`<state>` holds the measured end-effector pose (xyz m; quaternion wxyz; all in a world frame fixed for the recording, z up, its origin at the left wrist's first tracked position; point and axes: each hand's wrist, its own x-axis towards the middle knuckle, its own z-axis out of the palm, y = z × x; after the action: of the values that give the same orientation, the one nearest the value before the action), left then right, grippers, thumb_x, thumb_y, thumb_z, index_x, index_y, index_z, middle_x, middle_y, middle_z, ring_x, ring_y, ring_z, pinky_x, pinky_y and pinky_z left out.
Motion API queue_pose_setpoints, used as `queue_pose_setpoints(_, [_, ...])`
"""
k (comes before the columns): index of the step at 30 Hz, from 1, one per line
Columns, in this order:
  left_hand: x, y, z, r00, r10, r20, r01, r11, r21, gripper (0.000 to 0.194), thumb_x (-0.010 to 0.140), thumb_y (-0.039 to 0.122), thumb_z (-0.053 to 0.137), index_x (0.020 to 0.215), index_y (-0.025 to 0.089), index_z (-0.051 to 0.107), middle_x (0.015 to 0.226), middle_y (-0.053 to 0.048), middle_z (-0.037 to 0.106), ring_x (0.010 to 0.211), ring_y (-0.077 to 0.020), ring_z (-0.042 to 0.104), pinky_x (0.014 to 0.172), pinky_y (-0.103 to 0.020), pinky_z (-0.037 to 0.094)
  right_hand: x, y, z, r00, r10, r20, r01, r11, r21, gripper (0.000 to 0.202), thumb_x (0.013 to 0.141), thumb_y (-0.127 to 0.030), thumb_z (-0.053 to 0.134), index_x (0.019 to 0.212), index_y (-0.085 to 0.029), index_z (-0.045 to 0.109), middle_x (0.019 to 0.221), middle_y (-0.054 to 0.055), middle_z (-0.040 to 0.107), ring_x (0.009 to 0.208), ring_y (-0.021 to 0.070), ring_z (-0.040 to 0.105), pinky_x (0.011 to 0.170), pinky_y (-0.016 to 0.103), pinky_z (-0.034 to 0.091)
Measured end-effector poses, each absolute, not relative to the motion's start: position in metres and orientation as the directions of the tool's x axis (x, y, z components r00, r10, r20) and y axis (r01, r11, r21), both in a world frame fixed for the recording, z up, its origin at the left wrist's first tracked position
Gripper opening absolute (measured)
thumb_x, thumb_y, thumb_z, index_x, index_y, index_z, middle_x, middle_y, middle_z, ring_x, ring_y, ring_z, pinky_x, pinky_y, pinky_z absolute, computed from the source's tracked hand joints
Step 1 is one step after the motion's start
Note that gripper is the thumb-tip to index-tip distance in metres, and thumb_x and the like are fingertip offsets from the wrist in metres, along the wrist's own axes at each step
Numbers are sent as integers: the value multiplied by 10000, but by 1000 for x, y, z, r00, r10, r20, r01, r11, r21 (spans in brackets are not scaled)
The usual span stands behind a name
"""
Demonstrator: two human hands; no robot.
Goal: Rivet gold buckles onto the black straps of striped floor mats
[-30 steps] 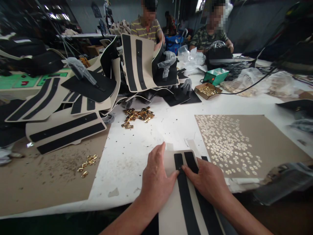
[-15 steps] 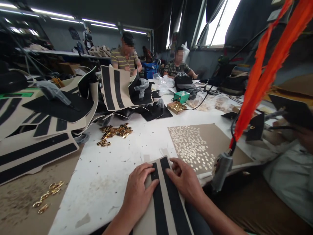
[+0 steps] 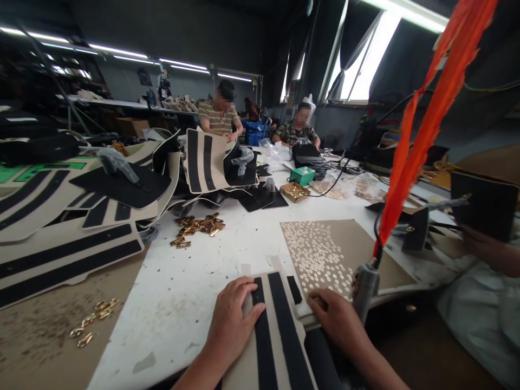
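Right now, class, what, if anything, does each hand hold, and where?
The left hand holds down the striped panel on its left side, near the far end. Whether the right hand holds anything cannot be told.

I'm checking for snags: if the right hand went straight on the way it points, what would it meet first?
Probably the short black strip just ahead of the right hand, beside the striped panel; depth is hard to judge, so it might pass above.
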<state>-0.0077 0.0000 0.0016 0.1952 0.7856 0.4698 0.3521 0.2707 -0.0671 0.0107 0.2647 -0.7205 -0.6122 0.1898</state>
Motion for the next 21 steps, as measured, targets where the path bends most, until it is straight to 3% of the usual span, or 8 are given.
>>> queue_pose_setpoints(4, [-9,1,-1,289,878,381,608,-476,636,273,813,235,751,1082,260,716,1278,-77,715,1204,-319,658,1048,-547,528,273,-69,13,160,987,10,731,-112,-673,226,875,-344,591,923,-217,770,835,38,729,772,228,670,747,319,487])
queue_pose_setpoints(7, [-10,1,-3,267,874,407,609,-480,631,274,795,242,760,1067,264,731,1257,-77,730,1188,-327,672,1037,-545,544,273,-66,16,153,988,-31,750,-137,-647,161,858,-308,594,852,-231,735,776,9,703,752,220,666,720,304,471])
queue_pose_setpoints(15, [-10,-3,-1,258,888,380,584,-457,671,300,765,173,779,1050,248,722,1251,-73,723,1200,-324,657,1058,-553,516,272,-64,17,-31,997,73,948,52,-315,303,997,-315,412,870,-246,678,899,58,710,827,242,698,730,321,449])
queue_pose_setpoints(17, [-10,-6,3,263,891,371,574,-453,682,315,752,143,790,1042,239,711,1238,-72,723,1199,-320,651,1056,-550,510,272,-64,19,-47,996,72,923,70,-377,328,1005,-377,409,884,-246,684,908,68,714,846,254,698,751,332,461])
queue_pose_setpoints(21, [-8,-10,8,259,893,368,564,-448,693,359,736,136,830,1055,232,696,1231,-75,718,1204,-323,635,1055,-549,497,249,-52,40,-11,1000,8,752,13,-659,328,975,-481,490,926,-249,716,870,47,729,797,233,680,772,326,482])
